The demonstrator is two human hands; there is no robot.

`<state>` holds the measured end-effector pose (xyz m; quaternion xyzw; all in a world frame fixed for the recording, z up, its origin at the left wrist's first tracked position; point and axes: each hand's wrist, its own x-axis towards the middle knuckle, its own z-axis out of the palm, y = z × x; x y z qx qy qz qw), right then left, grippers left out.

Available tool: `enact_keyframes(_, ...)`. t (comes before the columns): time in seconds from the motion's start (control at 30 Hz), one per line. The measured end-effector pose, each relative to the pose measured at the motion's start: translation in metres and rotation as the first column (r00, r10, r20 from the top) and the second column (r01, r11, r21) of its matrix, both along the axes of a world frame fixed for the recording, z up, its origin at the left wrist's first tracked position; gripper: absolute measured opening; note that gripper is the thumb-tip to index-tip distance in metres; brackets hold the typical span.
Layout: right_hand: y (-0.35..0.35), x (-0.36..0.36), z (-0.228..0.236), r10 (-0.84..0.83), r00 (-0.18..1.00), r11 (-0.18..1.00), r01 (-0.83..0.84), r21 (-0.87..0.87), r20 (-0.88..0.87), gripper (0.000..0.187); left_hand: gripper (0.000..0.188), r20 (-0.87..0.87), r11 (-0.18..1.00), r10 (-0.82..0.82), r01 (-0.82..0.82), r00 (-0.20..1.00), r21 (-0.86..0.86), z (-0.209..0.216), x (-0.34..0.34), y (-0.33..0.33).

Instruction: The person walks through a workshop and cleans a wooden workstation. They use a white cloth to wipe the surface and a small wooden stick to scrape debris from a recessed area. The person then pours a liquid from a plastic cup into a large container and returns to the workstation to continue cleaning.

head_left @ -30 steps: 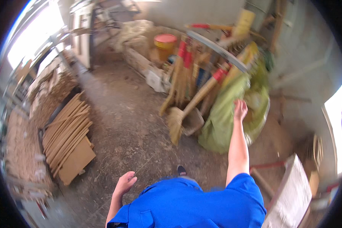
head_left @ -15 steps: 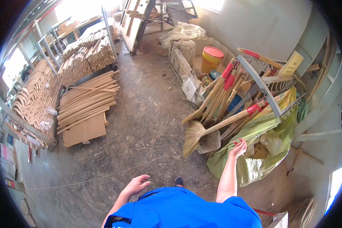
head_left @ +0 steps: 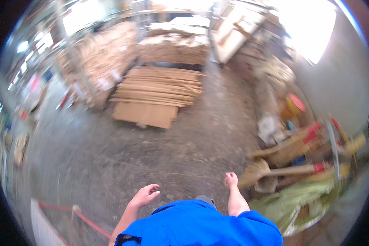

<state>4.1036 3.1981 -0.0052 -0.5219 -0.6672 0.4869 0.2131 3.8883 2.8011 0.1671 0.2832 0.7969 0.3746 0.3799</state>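
My left hand (head_left: 144, 195) is held out in front of my blue shirt (head_left: 192, 223), its fingers loosely bent and apart, with nothing in them. To the right, my right hand (head_left: 231, 179) hangs over the concrete floor, fingers partly curled and slightly blurred; no object shows in it. Nearest to it is a straw broom (head_left: 255, 173) with a pale handle, lying among other brooms beside the right wall. Below the brooms is a crumpled green woven sack (head_left: 307, 203). Neither hand touches any of these.
Ahead, long wooden strips (head_left: 160, 84) lie stacked above a cardboard sheet (head_left: 145, 114). Behind stand bundled wooden pieces (head_left: 174, 50) and a rack of curved wooden parts (head_left: 104, 57). A yellow bucket with a red lid (head_left: 293, 107) is at right. A red-edged white frame (head_left: 49, 223) stands lower left.
My view has swung to the right-hand-side-away direction, leftward, so the wood stacks now sit nearer the centre and the brooms farther right. My right hand has moved away from the green sack.
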Motion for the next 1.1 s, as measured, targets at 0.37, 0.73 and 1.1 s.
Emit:
enact_keyframes(0.37,-0.109,-0.28,-0.047,0.604,0.671,0.766,-0.338,-0.547,0.431,0.019,0.033,0.099,0.839,0.52,-0.529,0.849,0.129,-0.049,-0.167,-0.213)
enact_keyframes(0.73,-0.395,-0.763,-0.052,0.875,-0.142,-0.025,-0.968,-0.249,0.462,0.023,0.037,-0.178,-0.242,0.97,-0.706,-0.165,-0.666,-0.094,-0.117,-0.422)
enact_keyframes(1.1,-0.746,-1.033,0.016,0.913,-0.387,-0.356,-0.909,-0.216,0.126,0.021,0.033,0.071,-0.062,0.985,-0.71,-0.156,-0.702,-0.143,-0.277,-0.547)
